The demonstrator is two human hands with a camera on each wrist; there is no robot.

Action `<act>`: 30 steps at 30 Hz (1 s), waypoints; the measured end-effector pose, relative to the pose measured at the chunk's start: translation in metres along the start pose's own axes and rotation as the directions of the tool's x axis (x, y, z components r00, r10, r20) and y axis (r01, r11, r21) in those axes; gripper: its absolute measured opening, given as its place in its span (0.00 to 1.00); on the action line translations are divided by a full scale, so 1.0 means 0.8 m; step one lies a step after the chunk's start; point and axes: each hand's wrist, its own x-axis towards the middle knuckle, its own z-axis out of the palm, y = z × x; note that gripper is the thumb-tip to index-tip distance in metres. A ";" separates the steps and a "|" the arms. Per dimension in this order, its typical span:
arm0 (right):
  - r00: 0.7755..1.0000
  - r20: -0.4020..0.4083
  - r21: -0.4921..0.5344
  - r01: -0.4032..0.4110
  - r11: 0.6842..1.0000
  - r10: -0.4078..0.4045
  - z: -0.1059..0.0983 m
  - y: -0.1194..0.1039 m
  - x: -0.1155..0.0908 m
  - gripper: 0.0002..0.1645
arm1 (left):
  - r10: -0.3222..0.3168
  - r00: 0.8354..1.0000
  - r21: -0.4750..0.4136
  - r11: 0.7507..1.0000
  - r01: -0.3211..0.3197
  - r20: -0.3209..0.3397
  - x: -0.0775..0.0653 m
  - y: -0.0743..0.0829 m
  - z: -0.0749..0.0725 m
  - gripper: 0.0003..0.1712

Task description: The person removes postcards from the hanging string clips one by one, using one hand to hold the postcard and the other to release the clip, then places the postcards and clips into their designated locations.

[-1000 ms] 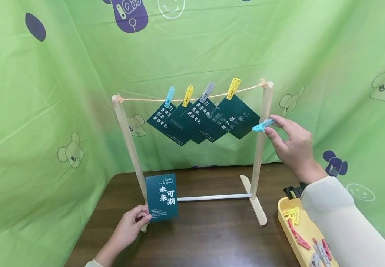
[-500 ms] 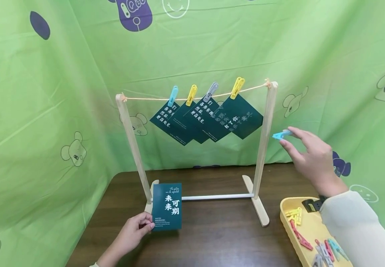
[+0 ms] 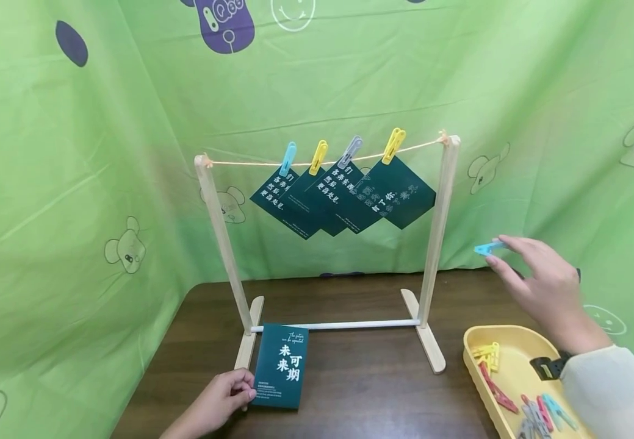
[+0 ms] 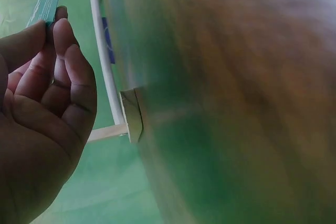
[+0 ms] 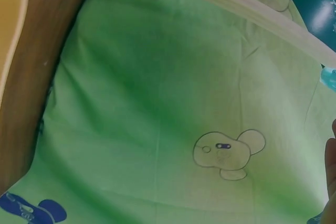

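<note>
In the head view my left hand point(image 3: 219, 396) pinches the lower left edge of a dark green card point(image 3: 280, 366) with white lettering, low in front of the rack. The left wrist view shows that card point(image 4: 48, 1) edge-on between thumb and fingertips. My right hand point(image 3: 547, 286) holds a light blue clothespin point(image 3: 489, 248) between thumb and fingers, right of the rack and above the tray. Several green cards point(image 3: 344, 195) hang overlapping from an orange string point(image 3: 240, 163), each under a clothespin: one blue point(image 3: 288, 160), two yellow point(image 3: 318, 157) and one grey point(image 3: 349, 152).
The wooden rack's right post point(image 3: 440, 231) stands between the hanging cards and my right hand. A white crossbar point(image 3: 360, 325) joins its feet. At the right a yellow tray point(image 3: 473, 372) holds loose clothespins point(image 3: 498, 388). Green printed cloth point(image 3: 322, 79) encloses the brown table point(image 3: 371, 384).
My right hand has moved right and down, away from the hanging cards, still pinching the blue clothespin. The left hand has lowered its card toward the table.
</note>
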 end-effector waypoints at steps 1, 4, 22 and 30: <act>1.000 -0.002 -0.001 0.003 1.000 -0.003 -0.002 0.001 -0.003 0.44 | 0.003 1.000 0.001 1.000 -0.003 0.009 -0.001 0.000 0.001 0.02; 1.000 0.028 -0.015 -0.004 1.000 0.004 -0.009 0.003 -0.011 0.41 | 0.036 0.999 -0.001 0.999 -0.036 0.030 -0.004 -0.004 0.002 0.03; 0.946 0.308 -0.188 -0.047 0.981 0.105 -0.028 0.024 -0.095 0.28 | 0.072 0.986 -0.028 0.997 -0.068 0.152 -0.012 -0.007 0.000 0.06; 0.889 0.400 -0.220 -0.142 0.965 0.222 -0.034 0.035 -0.125 0.31 | -0.020 0.986 -0.011 1.000 0.022 0.167 -0.015 -0.005 0.002 0.07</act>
